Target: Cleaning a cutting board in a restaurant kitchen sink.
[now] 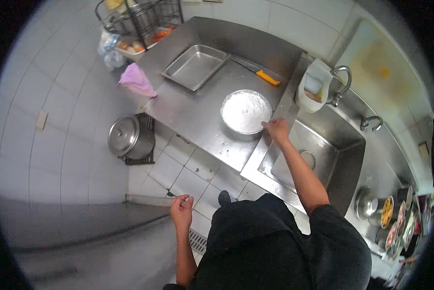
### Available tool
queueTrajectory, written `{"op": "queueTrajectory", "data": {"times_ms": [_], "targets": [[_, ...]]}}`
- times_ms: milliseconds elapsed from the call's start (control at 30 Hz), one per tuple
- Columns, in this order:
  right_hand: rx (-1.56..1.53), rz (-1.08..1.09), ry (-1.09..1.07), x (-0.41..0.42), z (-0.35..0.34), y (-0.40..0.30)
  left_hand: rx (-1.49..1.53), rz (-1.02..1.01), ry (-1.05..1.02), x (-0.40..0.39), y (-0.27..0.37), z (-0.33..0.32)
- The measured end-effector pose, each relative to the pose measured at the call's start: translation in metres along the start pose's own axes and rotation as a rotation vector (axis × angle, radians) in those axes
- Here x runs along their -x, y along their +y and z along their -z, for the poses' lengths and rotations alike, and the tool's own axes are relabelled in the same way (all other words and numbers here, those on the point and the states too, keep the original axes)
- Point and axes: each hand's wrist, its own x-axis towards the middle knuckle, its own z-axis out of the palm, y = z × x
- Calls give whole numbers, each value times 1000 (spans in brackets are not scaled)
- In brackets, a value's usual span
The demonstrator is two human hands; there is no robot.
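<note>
A round metal bowl (244, 133) full of white powder (246, 111) rests on the stainless steel counter (198, 112), close to the sink. My right hand (277, 131) has its thumb and fingers at the bowl's right rim; whether it grips the rim firmly is hard to see. Over the tiled floor, away from the counter, my left hand (182, 210) is raised with curled fingers and nothing visible in it. Behind the bowl lie a knife with a yellow handle (268, 77) and a shallow rectangular metal tray (197, 67).
Right of the counter is a steel sink (322, 152) with a faucet (343, 83) and a white plastic container (314, 87). A pink cloth (137, 80) hangs at the counter's left corner. On the floor stands a lidded pot (130, 137). Several food containers (387, 212) line the far right.
</note>
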Motion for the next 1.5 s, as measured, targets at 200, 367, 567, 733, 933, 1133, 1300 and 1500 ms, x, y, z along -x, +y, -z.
{"op": "queueTrajectory", "data": {"times_ms": [200, 367, 567, 733, 933, 1133, 1300, 1500], "targets": [[667, 677, -56, -35, -46, -8, -148, -94, -214, -93, 18, -3], [1069, 556, -183, -73, -95, -5, -103, -162, -336, -137, 29, -15], [941, 528, -69, -83, -90, -1, -27, -222, -422, -160, 38, -27], [-57, 139, -110, -43, -27, -50, -49, -210, -407, -164, 29, -27], [-881, -31, -295, 16, 67, -54, -45, -299, -503, -147, 44, -41], [-1036, 162, -148, 111, 181, -14, -17, -370, -628, -90, 92, -86], [-1063, 163, 290, 219, 254, 44, 87, -388, -857, -47, 94, -131], [-1198, -28, 973, 354, 312, 205, -11, -554, -1119, 50, 126, -170]]}}
